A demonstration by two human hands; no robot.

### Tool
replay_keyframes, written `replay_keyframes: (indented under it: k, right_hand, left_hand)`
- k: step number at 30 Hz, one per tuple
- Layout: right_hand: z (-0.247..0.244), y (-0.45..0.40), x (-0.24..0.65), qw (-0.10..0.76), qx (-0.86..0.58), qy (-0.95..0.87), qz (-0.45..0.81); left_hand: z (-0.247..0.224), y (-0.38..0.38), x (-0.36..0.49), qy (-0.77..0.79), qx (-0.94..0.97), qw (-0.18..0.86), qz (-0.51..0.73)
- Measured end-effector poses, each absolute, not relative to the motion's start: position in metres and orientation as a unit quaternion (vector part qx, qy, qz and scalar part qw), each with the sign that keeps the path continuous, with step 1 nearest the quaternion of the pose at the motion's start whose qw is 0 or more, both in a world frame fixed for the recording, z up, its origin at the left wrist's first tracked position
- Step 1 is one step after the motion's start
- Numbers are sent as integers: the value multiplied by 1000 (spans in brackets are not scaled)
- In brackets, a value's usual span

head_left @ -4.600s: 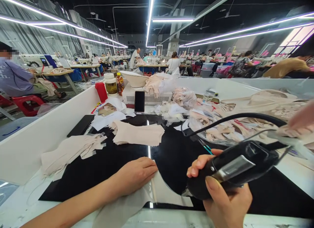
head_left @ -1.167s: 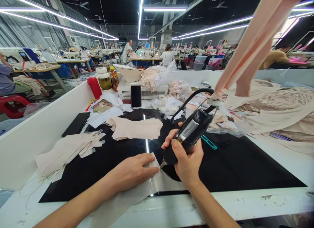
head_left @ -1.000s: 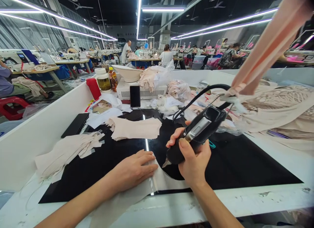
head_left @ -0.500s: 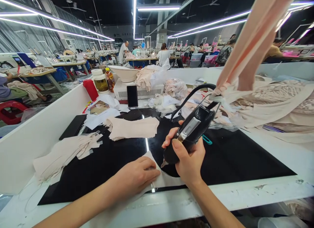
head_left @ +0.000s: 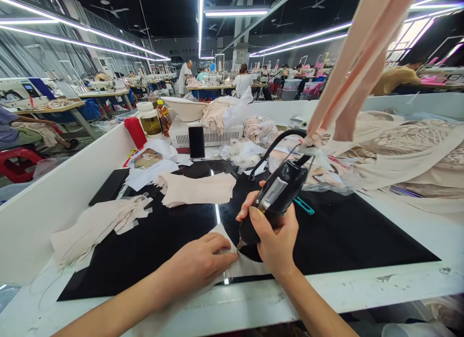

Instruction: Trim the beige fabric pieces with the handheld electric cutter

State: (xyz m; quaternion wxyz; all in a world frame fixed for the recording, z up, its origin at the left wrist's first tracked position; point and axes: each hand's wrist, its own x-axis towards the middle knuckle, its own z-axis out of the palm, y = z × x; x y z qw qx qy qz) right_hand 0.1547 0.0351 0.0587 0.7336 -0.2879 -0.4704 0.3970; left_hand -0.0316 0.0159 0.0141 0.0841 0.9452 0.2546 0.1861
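Note:
My right hand (head_left: pixel 273 238) is wrapped round a black corded handheld tool (head_left: pixel 281 184) with a metal lever along its side. The tool tilts down to the left, its metal tip low beside a light beige fabric piece (head_left: pixel 250 265). Pink fabric strips (head_left: pixel 357 66) tied at its top end run up out of view. My left hand (head_left: pixel 203 259) lies on the fabric piece just left of the tip, fingers stretched and pressing down; its thumb is hidden. Both are over a black mat (head_left: pixel 344 230). Whether the tip touches the fabric cannot be made out.
Stacked beige pieces (head_left: pixel 199 189) lie beyond my left hand, with another pile (head_left: pixel 97 226) at the left. A phone (head_left: pixel 196 142) leans against a white vented box (head_left: pixel 217 134). A teal clip-like item (head_left: pixel 304 206) lies right of the tool. Beige garments (head_left: pixel 409 153) heap at the right.
My right hand has shifted the tool slightly left, and the hanging strips have swung left with it. My left hand stays on the fabric. The view has turned very slightly.

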Motion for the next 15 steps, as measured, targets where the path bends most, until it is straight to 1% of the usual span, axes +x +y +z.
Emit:
replay_keyframes:
  k: [10, 15]
  right_hand:
    - [66, 16, 192, 752, -290, -460, 372]
    - [60, 8, 202, 746, -303, -466, 366]
  left_hand:
    - [26, 8, -18, 280, 927, 100, 230]
    - [20, -1, 3, 291, 928, 98, 210]
